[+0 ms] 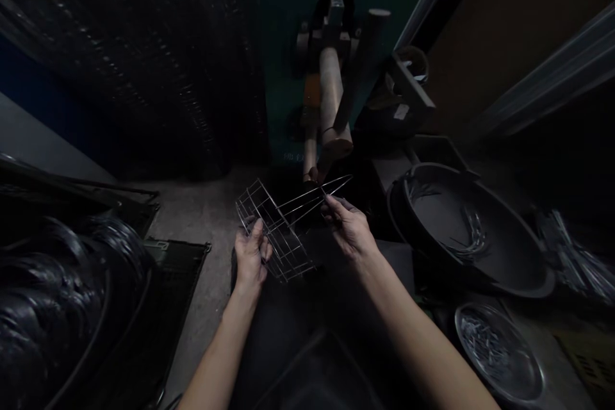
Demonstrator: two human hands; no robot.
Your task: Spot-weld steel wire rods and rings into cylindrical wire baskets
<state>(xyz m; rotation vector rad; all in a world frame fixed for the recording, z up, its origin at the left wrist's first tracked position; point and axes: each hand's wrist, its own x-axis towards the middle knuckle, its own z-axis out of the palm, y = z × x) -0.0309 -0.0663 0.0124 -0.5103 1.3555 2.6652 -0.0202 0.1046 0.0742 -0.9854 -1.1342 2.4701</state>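
Note:
My left hand (250,248) is closed round the side of a small wire basket (283,237), thumb on top. The basket tilts, its grid facing up toward me. From its right side a long, narrow wire loop (307,202) reaches toward the machine. My right hand (350,225) pinches this loop near its far end; whether it is joined to the basket I cannot tell. Just beyond the fingers are the rod-like arms of a machine that looks like a spot welder (331,96), with the loop close to the lower tip (311,174). Contact there is unclear.
On the right, a large dark basin (523,269) holds bent wires (473,234). Below it a metal bowl (526,375) contains small metal pieces. Bundled wire rods (576,262) lie at the far right. Stacked wire rings (48,307) fill the lower left beside a dark crate (185,282).

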